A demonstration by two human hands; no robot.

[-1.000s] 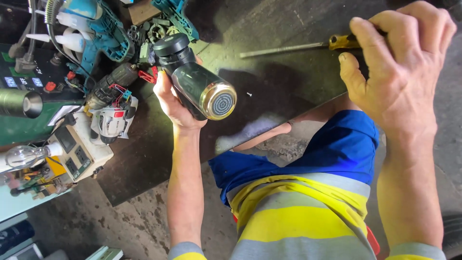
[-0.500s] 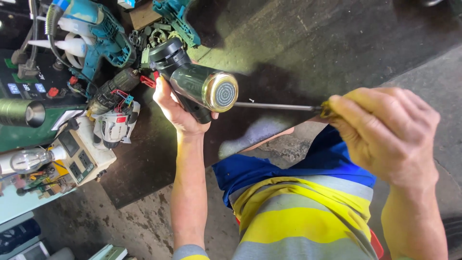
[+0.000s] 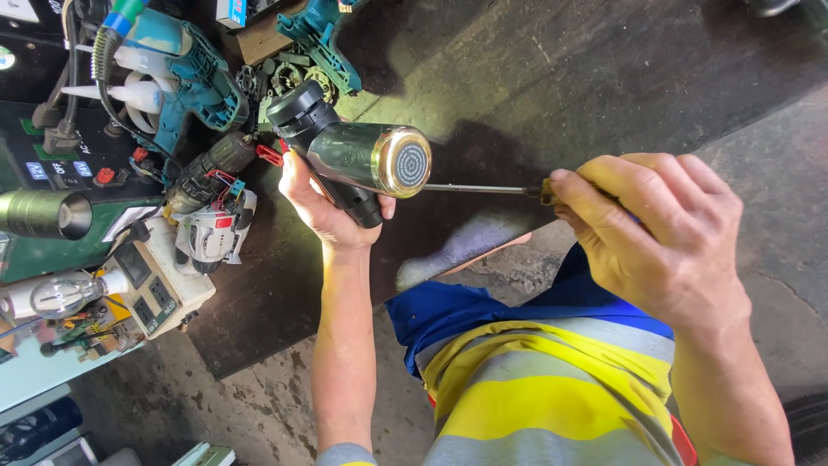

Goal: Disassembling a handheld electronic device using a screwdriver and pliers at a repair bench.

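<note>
Dark bench [image 3: 535, 78]; screwdriver [image 3: 483, 188] in right hand [image 3: 655, 233]

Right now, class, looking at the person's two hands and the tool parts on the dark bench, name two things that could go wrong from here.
1. The screwdriver in the right hand aims its tip at the shiny cylindrical tool, held in mid-air by the left hand alone. A slip might jab that hand.
2. The tool hangs unsupported above the bench, near its edge; a loosened grip could drop it onto the teal power tool bodies or the floor.
</note>
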